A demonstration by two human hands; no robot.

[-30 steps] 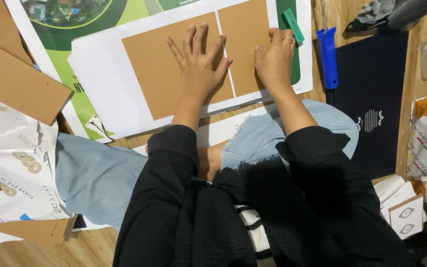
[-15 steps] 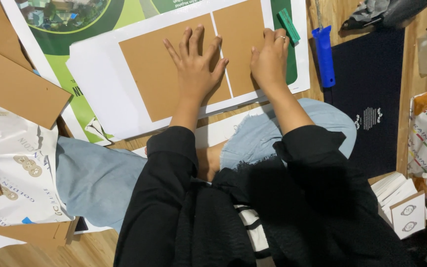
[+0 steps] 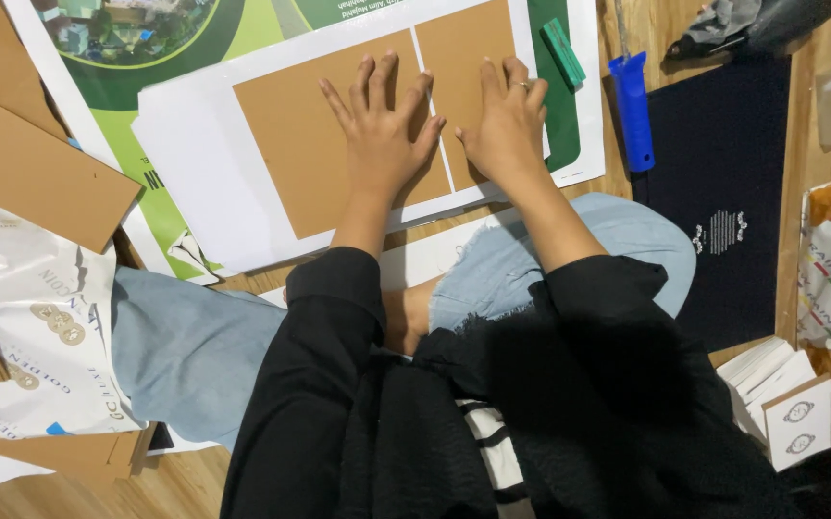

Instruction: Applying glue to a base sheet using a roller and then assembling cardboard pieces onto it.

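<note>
Two brown cardboard panels lie side by side on a white sheet (image 3: 194,125): a wide left panel (image 3: 300,135) and a narrower right panel (image 3: 463,48). My left hand (image 3: 382,135) presses flat on the left panel, fingers spread, close to the gap between the panels. My right hand (image 3: 507,120) lies palm down on the right panel, fingers together, a ring on one finger. Neither hand holds anything. I sit on the floor in black sleeves and light blue jeans.
A green printed poster (image 3: 136,58) lies under the white sheet. A green eraser-like block (image 3: 562,53) and a blue-handled tool (image 3: 632,106) lie to the right. A dark navy board (image 3: 723,173), loose cardboard pieces (image 3: 31,168), a printed white bag (image 3: 21,327) and stacked small cards (image 3: 785,404) surround me.
Both hands have slid a little along the panels while pressing down; the view has shifted slightly. Nothing was picked up or let go.
</note>
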